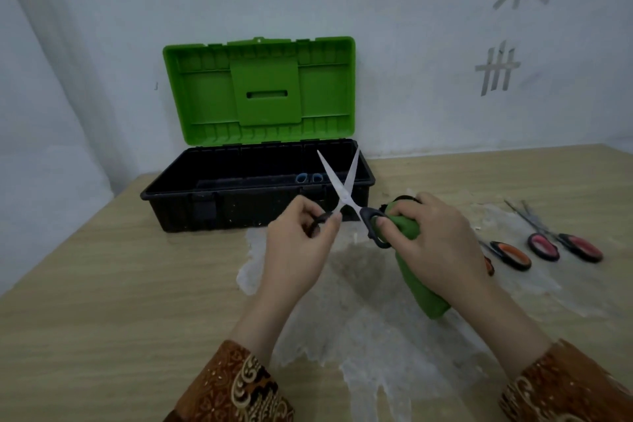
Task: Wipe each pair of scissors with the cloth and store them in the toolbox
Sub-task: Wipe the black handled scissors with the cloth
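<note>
A pair of black-handled scissors [342,187] is held up in front of the toolbox, blades spread and pointing up. My left hand [298,247] grips one black handle loop. My right hand [436,250] holds a green cloth [419,284] bunched around the other loop. The toolbox [222,205] has a black base and a raised green lid [260,89]; blue scissor handles [310,177] show inside it. On the table to the right lie orange-handled scissors [510,255] and red-handled scissors [565,245], partly hidden by my right hand.
The wooden table [102,301] carries a crinkled clear plastic sheet [359,319] under my hands and the loose scissors. A white wall with tape marks stands right behind the toolbox. The table's left edge runs diagonally.
</note>
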Demonstrator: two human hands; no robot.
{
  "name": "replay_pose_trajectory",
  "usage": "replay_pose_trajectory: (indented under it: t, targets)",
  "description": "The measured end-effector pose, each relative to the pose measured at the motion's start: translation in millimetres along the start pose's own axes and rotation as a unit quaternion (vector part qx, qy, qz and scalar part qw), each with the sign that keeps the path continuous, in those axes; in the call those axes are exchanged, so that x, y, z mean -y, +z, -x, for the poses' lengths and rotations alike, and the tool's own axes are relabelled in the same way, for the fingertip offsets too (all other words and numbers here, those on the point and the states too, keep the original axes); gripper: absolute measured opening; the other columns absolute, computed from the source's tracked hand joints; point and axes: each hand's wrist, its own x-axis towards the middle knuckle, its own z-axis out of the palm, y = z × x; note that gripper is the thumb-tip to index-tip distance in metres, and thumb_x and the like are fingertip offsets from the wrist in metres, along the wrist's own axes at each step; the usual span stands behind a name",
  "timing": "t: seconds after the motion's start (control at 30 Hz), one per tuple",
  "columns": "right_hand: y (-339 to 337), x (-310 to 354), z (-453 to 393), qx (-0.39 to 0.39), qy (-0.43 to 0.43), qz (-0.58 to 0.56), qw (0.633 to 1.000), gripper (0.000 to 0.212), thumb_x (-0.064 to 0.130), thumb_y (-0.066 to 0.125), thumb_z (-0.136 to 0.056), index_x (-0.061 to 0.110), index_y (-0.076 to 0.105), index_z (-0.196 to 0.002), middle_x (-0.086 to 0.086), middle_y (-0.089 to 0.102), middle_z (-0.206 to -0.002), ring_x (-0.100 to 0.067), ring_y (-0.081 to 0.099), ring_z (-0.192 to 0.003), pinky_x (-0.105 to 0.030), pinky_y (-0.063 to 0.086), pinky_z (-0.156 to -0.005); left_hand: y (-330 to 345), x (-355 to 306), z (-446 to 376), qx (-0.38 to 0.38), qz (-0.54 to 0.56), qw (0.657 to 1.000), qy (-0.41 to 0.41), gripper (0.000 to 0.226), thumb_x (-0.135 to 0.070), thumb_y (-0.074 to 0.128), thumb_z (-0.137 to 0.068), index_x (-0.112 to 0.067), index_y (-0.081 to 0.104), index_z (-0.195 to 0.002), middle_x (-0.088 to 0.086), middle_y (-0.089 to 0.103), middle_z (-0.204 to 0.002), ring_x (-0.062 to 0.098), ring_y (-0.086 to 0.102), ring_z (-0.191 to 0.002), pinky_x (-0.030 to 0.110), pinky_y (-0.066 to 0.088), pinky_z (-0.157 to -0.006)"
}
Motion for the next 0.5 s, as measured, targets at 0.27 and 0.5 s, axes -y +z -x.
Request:
replay_pose_trajectory:
  t: [0.27,0.5]
  targets:
    - [10,2,4,-0.013,0.039,-0.006,0.999,0.021,0.041,0.054,-0.089,0.025,0.064,-0.079,0.009,0.047,-0.074,-0.012,0.046,-0.066,-0.023,0.030,-0.052,19,-7,6,0.049,0.412,0.889,-0.193,0.016,-0.015,0.066,-0.082,-0.008,0.065,-0.097,0.007,0.070,-0.089,0.017,0.069,-0.084,0.026,0.055,-0.075]
    - [13,6,7,-0.008,0.038,-0.004,0.999,0.023,0.041,0.053,-0.089,0.027,0.056,-0.071,0.009,0.042,-0.069,-0.007,0.043,-0.061,-0.024,0.024,-0.048,27,-18,18,0.019,0.360,0.929,-0.077,0.025,-0.005,0.064,-0.086,-0.010,0.064,-0.111,0.005,0.072,-0.102,0.011,0.069,-0.098,0.018,0.053,-0.081]
